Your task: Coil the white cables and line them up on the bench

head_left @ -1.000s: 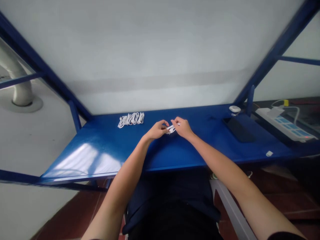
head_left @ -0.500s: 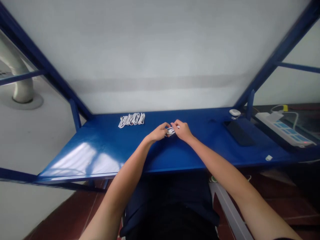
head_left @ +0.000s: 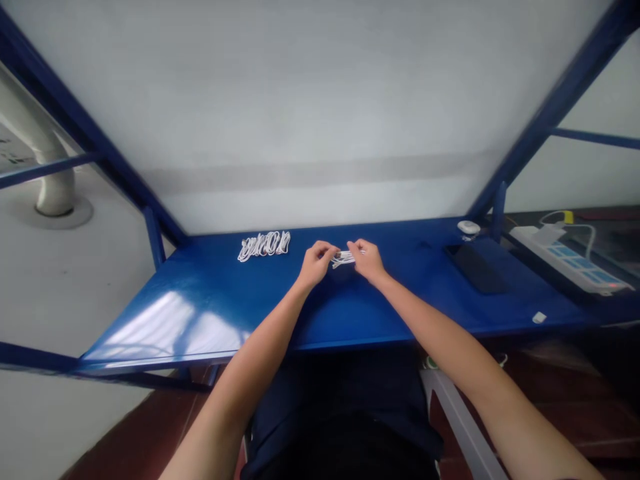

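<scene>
- A small white cable (head_left: 344,258) is held between both hands, just above the blue table (head_left: 210,300).
- The left hand (head_left: 316,261) pinches one end with closed fingers.
- The right hand (head_left: 368,259) pinches the other end the same way.
- A row of coiled cables (head_left: 263,245) lies well to the left of the grip.
- A black phone (head_left: 475,268) lies far to the right, with a white power strip (head_left: 570,259) beyond it.
</scene>
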A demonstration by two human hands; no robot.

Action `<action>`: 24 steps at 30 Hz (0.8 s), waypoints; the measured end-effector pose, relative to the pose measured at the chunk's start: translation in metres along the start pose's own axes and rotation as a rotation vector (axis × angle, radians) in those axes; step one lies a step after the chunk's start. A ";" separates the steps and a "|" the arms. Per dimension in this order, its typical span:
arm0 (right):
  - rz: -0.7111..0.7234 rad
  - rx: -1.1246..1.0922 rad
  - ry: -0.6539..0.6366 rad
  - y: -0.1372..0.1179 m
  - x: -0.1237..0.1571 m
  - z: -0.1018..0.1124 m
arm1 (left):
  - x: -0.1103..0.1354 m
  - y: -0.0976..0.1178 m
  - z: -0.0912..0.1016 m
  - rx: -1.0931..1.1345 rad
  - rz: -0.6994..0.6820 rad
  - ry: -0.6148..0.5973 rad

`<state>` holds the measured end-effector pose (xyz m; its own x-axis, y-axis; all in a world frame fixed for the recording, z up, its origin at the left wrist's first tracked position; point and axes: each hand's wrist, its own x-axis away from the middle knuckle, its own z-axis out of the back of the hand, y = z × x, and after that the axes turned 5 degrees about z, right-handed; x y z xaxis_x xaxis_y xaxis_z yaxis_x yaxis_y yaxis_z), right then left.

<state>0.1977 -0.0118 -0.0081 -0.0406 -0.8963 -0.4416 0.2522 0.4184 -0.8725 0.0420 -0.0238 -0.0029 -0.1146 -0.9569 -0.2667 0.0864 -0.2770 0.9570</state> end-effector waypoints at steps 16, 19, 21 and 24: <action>-0.532 -0.550 -0.315 -0.026 0.015 -0.010 | 0.015 -0.003 -0.021 -0.362 -0.276 0.277; -0.478 -0.524 -0.343 -0.030 0.013 -0.006 | 0.013 0.002 -0.019 -0.266 -0.233 0.264; -0.461 -0.515 -0.342 -0.030 0.011 -0.003 | 0.011 0.005 -0.014 -0.231 -0.199 0.195; -0.487 -0.532 -0.369 -0.027 0.006 0.005 | 0.010 0.009 -0.006 -0.218 -0.122 0.003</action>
<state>0.1950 -0.0292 0.0138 0.3176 -0.9478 0.0302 -0.2087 -0.1009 -0.9728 0.0477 -0.0363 0.0029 -0.1341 -0.9154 -0.3796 0.2835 -0.4024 0.8704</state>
